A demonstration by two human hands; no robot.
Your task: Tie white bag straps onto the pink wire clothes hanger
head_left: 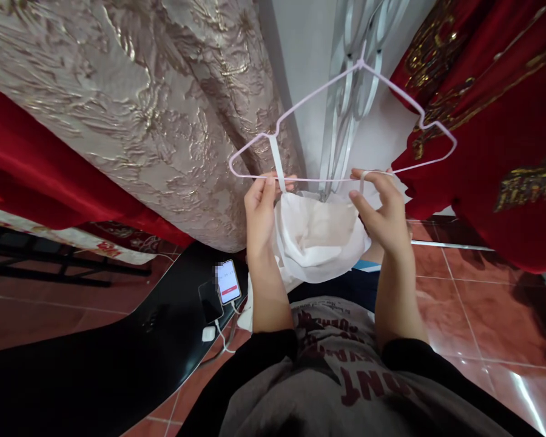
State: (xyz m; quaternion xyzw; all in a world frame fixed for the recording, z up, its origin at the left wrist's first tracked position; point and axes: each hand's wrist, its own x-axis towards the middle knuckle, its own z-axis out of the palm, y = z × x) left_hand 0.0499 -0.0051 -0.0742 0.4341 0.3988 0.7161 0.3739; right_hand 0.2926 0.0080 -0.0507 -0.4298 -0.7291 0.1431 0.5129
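Note:
A pink clothes hanger (318, 91) hangs in front of me, its hook end at a white metal grille. Over the hanger's left shoulder runs a white strap (277, 156) of a white garment (316, 258) with sheer fabric, which hangs below the bar. My left hand (260, 209) is closed at the lower bar, pinching the bar and strap between thumb and fingers. At the right part of the bar, my right hand (386, 209) has the other strap looped over its index finger, thumb held apart from it. The garment's lower part rests near my lap.
Two phones, one with a lit screen (228, 282), lie with cables and a small white case (208, 334) on a black bench (118, 358) at left. Patterned beige fabric (164, 109) hangs left, red gold-trimmed fabric (486, 133) right. The metal grille (341, 130) stands behind the hanger.

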